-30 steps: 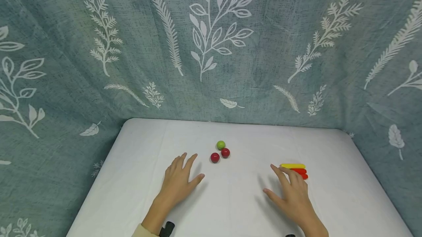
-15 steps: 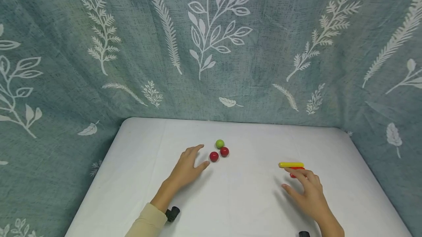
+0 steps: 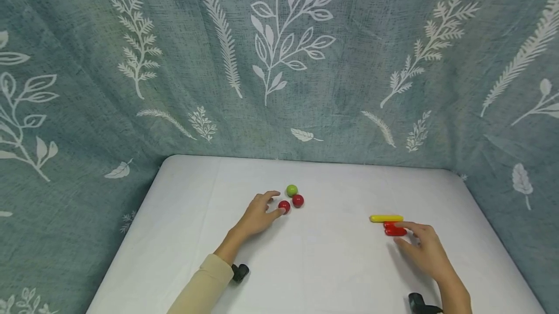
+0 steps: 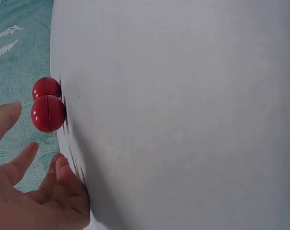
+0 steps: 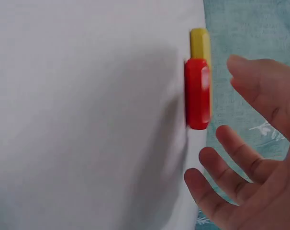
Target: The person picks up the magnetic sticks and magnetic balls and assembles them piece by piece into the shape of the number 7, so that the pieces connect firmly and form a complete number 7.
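Near the middle of the table, a red ball (image 3: 284, 205) sits beside a second red ball (image 3: 298, 201) and a green ball (image 3: 291, 190). My left hand (image 3: 256, 216) reaches around the nearer red ball, thumb overlapping it in the head view. The left wrist view shows a gap between the fingers and that red ball (image 4: 48, 115); the green one is hidden there. On the right lie a yellow stick (image 3: 386, 218) and two short red sticks (image 3: 395, 232). My right hand (image 3: 425, 250), thumb and fingers spread, hovers by the right ends of the red sticks, apart from them in the right wrist view.
A white cloth (image 3: 323, 265) covers the table. Behind it and at its sides hangs a green-blue leaf-patterned curtain (image 3: 349, 71). Each wrist carries a small black device (image 3: 240, 272).
The left hand has moved forward and right to the nearer red ball. The right hand has shifted right, uncovering the red sticks. Balls and sticks stay in place.
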`<action>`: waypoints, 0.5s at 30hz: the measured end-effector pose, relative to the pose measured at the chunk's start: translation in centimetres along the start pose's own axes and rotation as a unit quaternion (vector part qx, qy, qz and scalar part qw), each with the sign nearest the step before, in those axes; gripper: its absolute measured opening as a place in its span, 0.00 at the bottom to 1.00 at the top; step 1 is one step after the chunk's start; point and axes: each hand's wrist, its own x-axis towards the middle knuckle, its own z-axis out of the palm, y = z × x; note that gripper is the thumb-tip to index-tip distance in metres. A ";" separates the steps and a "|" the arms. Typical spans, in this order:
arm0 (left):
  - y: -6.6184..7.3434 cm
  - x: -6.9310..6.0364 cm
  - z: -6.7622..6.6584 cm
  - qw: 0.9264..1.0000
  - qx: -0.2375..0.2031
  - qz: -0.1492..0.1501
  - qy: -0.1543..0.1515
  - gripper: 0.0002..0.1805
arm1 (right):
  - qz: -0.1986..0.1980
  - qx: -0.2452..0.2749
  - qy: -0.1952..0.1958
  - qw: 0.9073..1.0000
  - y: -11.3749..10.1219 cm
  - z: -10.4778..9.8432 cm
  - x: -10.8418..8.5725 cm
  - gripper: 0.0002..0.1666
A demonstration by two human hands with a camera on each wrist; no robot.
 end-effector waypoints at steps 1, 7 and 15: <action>-0.1 0.1 0.1 1.000 0.002 -0.002 -0.001 0.30 | 0.005 0.000 -0.008 1.000 0.2 0.0 0.2 0.23; -0.3 0.4 0.6 1.000 0.030 0.002 -0.007 0.29 | 0.021 -0.018 -0.026 0.999 0.9 0.5 0.7 0.20; -0.1 0.6 0.6 0.997 0.075 -0.007 -0.014 0.24 | 0.040 -0.043 -0.038 0.998 1.1 0.7 1.1 0.20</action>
